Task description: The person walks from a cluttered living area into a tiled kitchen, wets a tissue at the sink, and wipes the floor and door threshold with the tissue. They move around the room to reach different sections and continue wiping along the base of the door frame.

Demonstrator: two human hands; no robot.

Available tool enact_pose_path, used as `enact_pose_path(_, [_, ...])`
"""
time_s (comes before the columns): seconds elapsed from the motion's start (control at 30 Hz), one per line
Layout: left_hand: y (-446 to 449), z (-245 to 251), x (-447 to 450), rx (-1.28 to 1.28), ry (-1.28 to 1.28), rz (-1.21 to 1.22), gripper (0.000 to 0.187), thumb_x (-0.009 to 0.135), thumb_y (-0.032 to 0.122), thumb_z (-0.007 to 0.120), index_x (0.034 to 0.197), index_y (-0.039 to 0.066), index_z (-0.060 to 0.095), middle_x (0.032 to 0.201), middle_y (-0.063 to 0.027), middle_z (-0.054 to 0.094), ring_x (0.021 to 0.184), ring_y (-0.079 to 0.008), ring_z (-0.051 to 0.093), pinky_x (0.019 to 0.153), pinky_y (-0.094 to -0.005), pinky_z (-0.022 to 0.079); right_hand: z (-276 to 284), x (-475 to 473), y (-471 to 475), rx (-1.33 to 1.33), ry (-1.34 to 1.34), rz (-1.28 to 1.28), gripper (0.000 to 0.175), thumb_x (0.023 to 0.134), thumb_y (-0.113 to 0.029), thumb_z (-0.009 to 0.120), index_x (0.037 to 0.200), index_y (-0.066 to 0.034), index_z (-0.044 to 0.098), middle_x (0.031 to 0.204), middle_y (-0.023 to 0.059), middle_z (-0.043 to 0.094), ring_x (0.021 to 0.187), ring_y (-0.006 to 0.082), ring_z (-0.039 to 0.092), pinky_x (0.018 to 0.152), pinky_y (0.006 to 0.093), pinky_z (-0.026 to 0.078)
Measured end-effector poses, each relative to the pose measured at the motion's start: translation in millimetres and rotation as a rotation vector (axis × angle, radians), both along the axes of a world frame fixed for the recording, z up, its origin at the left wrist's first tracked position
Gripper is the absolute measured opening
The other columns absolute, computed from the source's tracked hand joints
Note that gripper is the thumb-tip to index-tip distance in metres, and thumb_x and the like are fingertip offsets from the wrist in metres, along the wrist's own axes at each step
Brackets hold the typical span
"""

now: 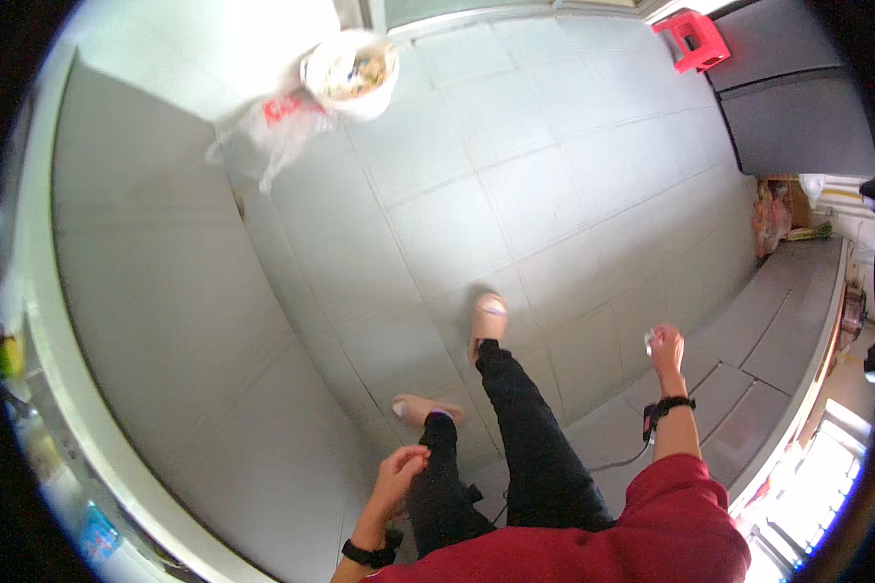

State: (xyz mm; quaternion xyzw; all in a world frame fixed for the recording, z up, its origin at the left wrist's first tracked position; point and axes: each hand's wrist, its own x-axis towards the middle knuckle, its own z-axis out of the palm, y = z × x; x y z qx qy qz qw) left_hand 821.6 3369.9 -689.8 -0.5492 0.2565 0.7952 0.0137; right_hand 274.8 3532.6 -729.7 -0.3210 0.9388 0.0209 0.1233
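My right hand (pixel 666 347) is curled around a small white item (pixel 650 342), perhaps crumpled paper or plastic, out to the right above the tiled floor. My left hand (pixel 402 470) hangs low near my left thigh with its fingers bent; whether anything is between them does not show. Both wrists wear black bands, and a cable runs from the one on the right. Below, my feet in tan slippers (pixel 490 317) stand apart on the grey tiles. At the top left, a white bucket (pixel 381 98) holds mixed scraps, with a clear plastic bag (pixel 262 142) bearing red print beside it.
A long grey cabinet front (pixel 168 291) with a pale countertop edge runs down the left. Grey cabinets (pixel 755 364) line the right, with bags (pixel 771 218) and green vegetables (pixel 811 232) beyond. A red plastic stool (pixel 701 42) stands at the top right beside a dark grey cabinet (pixel 798 120).
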Motion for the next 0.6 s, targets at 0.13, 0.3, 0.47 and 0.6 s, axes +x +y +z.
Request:
enact_pose_path(0.13, [-46.0,51.3,-13.0,0.039,-0.138,-0.216,0.023,0.086,0.014,0.054,0.105,0.001,0.058,0.098,-0.0051,0.061,0.088,-0.0124,0.055,0.078,-0.0256,0.045,27.0,-8.1,12.7,-0.142,0.043,-0.197,0.007,0.062,-0.006,0.055,0.067,-0.0026,0.053,0.066,0.0146,0.055,0.062,0.0308,0.055,0.058,0.0382,0.044])
enact_pose_path(0.3, [-119.1,92.6,-95.5,-0.175,-0.174,-0.143,0.022,0.087,0.014,0.052,0.104,0.000,0.057,0.097,-0.0054,0.061,0.085,-0.0127,0.056,0.076,-0.0255,0.045,37.9,-63.4,-37.5,-0.307,-0.164,-0.270,0.008,0.062,-0.007,0.056,0.069,-0.0030,0.055,0.069,0.0130,0.056,0.063,0.0293,0.056,0.059,0.0371,0.044])
enact_pose_path(0.47, [-216.6,99.6,-187.3,-0.193,-0.086,-0.046,0.021,0.089,0.013,0.050,0.105,0.001,0.057,0.098,-0.0062,0.061,0.085,-0.0136,0.057,0.075,-0.0261,0.046,76.8,-133.6,-135.3,-0.304,-0.026,-0.177,0.010,0.065,-0.009,0.057,0.073,-0.0030,0.058,0.070,0.0140,0.056,0.065,0.0301,0.055,0.060,0.0386,0.044])
enact_pose_path(0.6, [-340.5,60.4,-274.6,-0.513,0.012,-0.640,0.018,0.088,0.014,0.052,0.098,-0.001,0.059,0.086,-0.0063,0.063,0.076,-0.0128,0.057,0.069,-0.0254,0.046,116.8,-178.8,-215.5,-0.279,0.075,-0.164,0.010,0.067,-0.010,0.059,0.074,-0.0026,0.057,0.070,0.0133,0.055,0.064,0.0295,0.055,0.060,0.0373,0.044])
